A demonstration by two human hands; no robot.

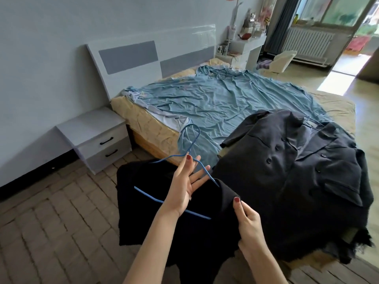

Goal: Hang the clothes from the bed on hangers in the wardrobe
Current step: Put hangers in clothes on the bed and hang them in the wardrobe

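Two bare hands work over a black garment point(155, 218) draped on a blue wire hanger point(192, 152). Left hand point(185, 186) has its fingers spread and straight, the hanger's neck resting against them, its hook rising just beyond the fingertips. Right hand point(249, 220) pinches the garment's edge between thumb and curled fingers. Beyond and to the right of that hand, a dark double-breasted coat point(297, 181) lies on the bed point(215, 99), over its rumpled blue sheet.

The black garment point(155, 218) runs off the bottom edge, the left hand point(184, 187) hides part of the hanger's point(190, 144) lower bar, and the dresser clutter point(250, 27) is too small to tell.
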